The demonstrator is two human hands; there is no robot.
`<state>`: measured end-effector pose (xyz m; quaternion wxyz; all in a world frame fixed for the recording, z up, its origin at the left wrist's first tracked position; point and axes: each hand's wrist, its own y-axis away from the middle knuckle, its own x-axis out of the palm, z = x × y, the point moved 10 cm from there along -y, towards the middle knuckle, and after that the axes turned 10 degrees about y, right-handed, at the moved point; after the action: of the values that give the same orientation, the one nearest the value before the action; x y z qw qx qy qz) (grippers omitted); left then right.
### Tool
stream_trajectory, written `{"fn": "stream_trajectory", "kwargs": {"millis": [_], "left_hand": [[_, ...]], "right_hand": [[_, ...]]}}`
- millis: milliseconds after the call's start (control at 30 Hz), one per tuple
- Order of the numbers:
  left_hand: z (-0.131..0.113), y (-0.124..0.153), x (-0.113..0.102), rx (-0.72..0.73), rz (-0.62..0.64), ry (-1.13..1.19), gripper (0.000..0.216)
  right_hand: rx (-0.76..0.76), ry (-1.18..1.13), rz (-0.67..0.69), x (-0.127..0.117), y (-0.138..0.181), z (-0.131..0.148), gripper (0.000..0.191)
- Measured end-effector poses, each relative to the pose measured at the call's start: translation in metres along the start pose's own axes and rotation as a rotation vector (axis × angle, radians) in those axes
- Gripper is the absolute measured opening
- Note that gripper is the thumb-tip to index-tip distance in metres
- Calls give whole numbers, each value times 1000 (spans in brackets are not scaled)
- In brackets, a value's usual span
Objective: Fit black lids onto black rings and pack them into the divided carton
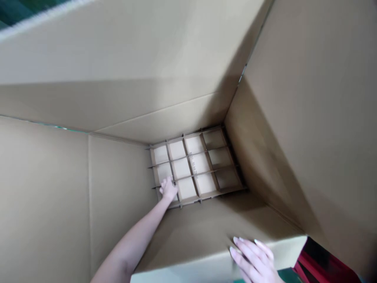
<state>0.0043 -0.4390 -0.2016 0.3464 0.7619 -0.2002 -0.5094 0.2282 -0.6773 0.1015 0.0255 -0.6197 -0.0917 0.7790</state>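
Note:
I look down into a tall brown cardboard box (118, 188). At its bottom sits a cardboard divider grid (196, 167) with several square cells. My left arm reaches deep inside; my left hand (168, 189) rests on the grid's near-left corner, fingers curled against a divider strip. Whether it grips the strip I cannot tell. My right hand (255, 257) lies flat on the box's near flap (206, 243) at the rim, fingers stretched out and slightly apart, holding nothing.
The box's flaps stand up on all sides, a wide one at the right (318, 118) and one at the back (132, 51). Something red and dark (321, 263) shows outside the box at the bottom right.

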Motion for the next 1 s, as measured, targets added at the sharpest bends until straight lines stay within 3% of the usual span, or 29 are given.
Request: {"fn": "stream_trajectory", "kwargs": {"millis": [133,233,300,367,433,500,600,733,800,867,933,1000], "left_hand": [[-71,60,10,185,276,185,24],[-126,121,3,366,384,325,40],[-157,159,-9,439,315,369,51],[-183,210,-23,503,159,357,54],[-208,279,-31,610,45,376,54],[-230,354,-17,739,59,415,53],[-264,455,47,920,268,362,46],[-328,599,166,1308,612,54,42],[-360,669,223,1477,686,-161,60],[-390,719,276,1532,696,-404,90],[-414,745,322,1471,684,-624,113],[-425,754,355,1367,669,-800,122]], "right_hand": [[106,-25,-11,-6,-15,4,30],[128,-66,28,-10,-20,4,29],[95,-85,161,-11,-18,-3,34],[116,-93,229,-30,-9,-15,38],[188,-110,205,-67,11,-26,38],[272,-142,130,-109,48,-36,34],[436,-151,-13,-167,139,-66,27],[862,12,-132,-246,308,-143,34],[1126,191,-41,-281,393,-182,53],[1324,321,146,-304,458,-216,85],[1412,315,345,-305,500,-241,108],[1431,228,474,-293,525,-250,113]]}}
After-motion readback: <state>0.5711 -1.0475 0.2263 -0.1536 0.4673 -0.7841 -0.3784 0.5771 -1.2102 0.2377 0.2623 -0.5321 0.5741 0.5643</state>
